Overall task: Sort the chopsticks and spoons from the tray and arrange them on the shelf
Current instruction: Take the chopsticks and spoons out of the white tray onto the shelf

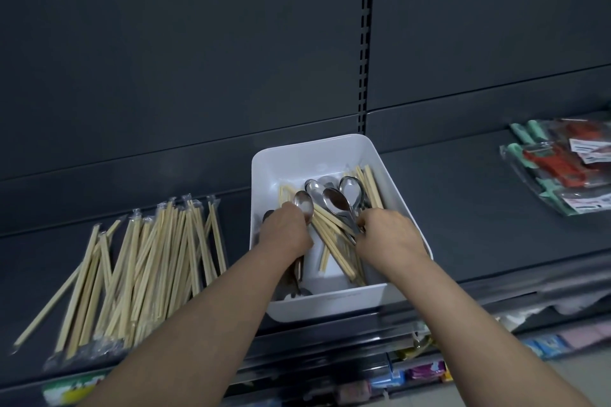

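Left hand point(286, 231) was curled round one spoon point(305, 206). Its bowl stuck out above the fingers and the handle end showed below the wrist, near the tray's left wall. Right hand point(386, 235) had its fingers bent down, pinching the stems of a spoon bunch point(334, 198). Steel bowls fanned up and away from the fingertips toward the far end. Couldn't tell how many stems were in the pinch, since the fingers hid them.

Both hands were inside the white tray point(317, 147). Between them the tray chopsticks point(330, 238) lay slantwise on the floor, under the spoons. A few more lay along the right wall and at far left. Some dark steel pieces sat in the near-left corner under the left forearm, too blurred to identify.

The tray sat on the dark shelf point(463, 208), near end at the front edge. To its left, near but not touching, a wrapped chopstick pile point(142, 271) lay fanned on the same shelf, wrapper ends toward the back panel point(198, 43). Packaged goods point(562, 168), red and green in clear bags, were far right on the shelf. Coloured packets point(426, 370) lay on the level below.
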The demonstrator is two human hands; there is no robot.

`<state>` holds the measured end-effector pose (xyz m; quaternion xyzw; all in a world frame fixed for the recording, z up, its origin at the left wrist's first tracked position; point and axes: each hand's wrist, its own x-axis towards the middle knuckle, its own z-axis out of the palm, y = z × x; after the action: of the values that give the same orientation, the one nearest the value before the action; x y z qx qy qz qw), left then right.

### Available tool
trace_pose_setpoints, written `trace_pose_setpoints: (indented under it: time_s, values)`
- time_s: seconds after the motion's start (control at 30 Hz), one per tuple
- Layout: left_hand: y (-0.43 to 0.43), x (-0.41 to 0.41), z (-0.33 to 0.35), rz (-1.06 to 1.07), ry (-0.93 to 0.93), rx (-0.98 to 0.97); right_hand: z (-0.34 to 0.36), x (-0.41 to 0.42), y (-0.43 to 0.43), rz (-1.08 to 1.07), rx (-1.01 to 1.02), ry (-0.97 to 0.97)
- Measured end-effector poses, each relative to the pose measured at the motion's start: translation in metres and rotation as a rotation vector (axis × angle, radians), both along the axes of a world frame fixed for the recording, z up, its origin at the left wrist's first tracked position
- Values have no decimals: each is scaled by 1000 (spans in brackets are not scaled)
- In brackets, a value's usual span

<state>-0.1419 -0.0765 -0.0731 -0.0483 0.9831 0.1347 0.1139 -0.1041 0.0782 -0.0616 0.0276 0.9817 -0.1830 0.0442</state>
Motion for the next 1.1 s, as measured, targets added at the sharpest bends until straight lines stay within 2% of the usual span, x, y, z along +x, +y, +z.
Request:
trace_pose_setpoints:
  time_s: [0.13,0.4,0.57,0.8,1.1]
  values:
    - [-3,3,7,7,33,131,0,-1,1,-25,-62,33]
    - [-31,-1,45,161,296,463,23,-7,-25,-36,-176,154]
    - [-66,13,54,287,292,720,31,-13,-70,29,-252,193]
    - [-201,58,46,471,484,601,45,-4,-189,227,-228,150]
    - [-460,182,24,733,475,420,21,62,-462,504,-260,8]
